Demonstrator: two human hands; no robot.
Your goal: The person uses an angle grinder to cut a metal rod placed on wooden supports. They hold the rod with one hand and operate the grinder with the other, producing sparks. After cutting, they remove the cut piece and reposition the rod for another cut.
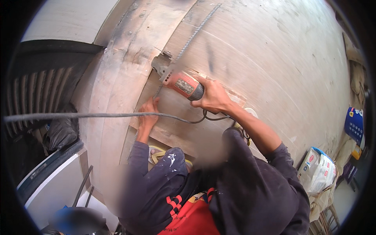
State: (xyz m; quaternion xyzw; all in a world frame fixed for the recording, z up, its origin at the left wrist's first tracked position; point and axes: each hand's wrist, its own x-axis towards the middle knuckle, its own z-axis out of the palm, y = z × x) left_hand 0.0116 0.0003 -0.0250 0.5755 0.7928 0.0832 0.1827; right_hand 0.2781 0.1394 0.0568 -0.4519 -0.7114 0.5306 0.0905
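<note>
My right hand (214, 96) is wrapped round the rear body of a red and black angle grinder (183, 84). The grinder's metal head and thin disc point to the upper left, right beside a ribbed steel rebar (192, 38). That rebar runs diagonally from the top of the view, beneath the grinder, toward my left hand. My left hand (149, 111) is closed round the bar just below the grinder's head. From the back of the grinder a dark power cord (98, 115) loops and stretches off to the left. Whether the disc touches the bar cannot be made out.
Wooden planks (166, 138) lie on the tiled floor (266, 58) near my feet, one in a yellow sandal (156, 154). A white bag (318, 170) and a blue package (354, 124) stand at the right. At the left are a ribbed black object (39, 88) and black plastic bag (62, 133).
</note>
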